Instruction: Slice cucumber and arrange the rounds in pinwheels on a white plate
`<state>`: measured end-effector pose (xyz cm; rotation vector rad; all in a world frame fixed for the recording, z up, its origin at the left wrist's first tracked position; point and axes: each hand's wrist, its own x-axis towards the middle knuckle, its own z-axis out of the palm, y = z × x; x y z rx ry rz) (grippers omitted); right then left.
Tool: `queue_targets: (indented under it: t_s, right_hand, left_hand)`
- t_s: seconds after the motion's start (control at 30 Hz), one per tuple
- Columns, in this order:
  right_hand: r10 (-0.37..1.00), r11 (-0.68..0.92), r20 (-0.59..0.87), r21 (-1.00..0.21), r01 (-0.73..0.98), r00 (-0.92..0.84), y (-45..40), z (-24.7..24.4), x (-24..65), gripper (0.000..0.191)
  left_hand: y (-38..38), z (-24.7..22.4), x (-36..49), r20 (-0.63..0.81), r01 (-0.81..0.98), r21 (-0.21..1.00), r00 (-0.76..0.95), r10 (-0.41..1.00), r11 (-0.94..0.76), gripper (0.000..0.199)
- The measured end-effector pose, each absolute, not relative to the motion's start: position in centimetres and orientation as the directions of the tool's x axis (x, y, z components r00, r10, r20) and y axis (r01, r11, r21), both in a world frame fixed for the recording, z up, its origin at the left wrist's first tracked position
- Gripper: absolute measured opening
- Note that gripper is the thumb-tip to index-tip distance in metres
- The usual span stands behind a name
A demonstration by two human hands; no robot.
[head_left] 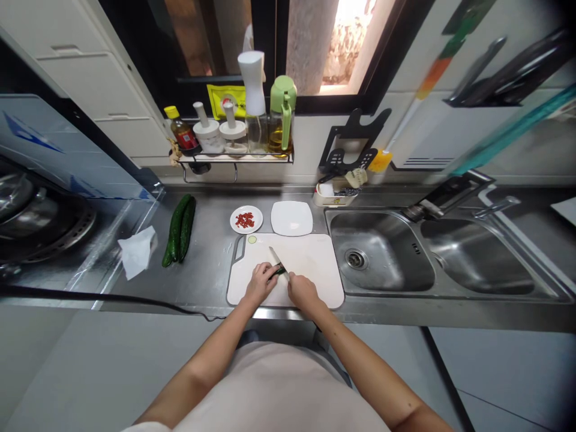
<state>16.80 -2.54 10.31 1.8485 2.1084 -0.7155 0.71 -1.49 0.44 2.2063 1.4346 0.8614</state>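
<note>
We see both hands working over a white cutting board point(310, 255) on the steel counter point(207, 282). The left hand point(260, 284) is curled, its fingers bent down over a short dark green piece point(281, 270) that looks like cucumber, pinning it near the middle of the board. The piece lies at the right of those fingertips, partly covered by them, between the left hand and the right. The right hand point(305, 294) is closed around the handle of a knife point(273, 254), whose blade slants up and to the left, toward the far edge of the board. The blade is right at the dark green piece; at this size we cannot tell whether it has cut in.

Near the board's grey handle we find a pale green disc point(252, 239), a slice or a printed mark, we cannot say which. Well to the left of the hands, two whole cucumbers point(186, 231) lie side by side, touching. Just beyond the board stand a small round plate point(233, 220) of chopped red bits point(245, 220) and a squarish white plate point(291, 218). To the right is the double-bowl sink point(387, 246).
</note>
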Motion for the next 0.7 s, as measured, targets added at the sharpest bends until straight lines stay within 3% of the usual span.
queue_targets:
  t_s: [0.7]
  right_hand:
    - [0.847,0.081,-0.503,-0.199,0.977,-0.173,-2.2,9.4,16.7,0.027]
  left_hand:
    - [-1.4,0.2,0.6,0.299,0.677,0.607,0.292,0.909,-0.417,0.032]
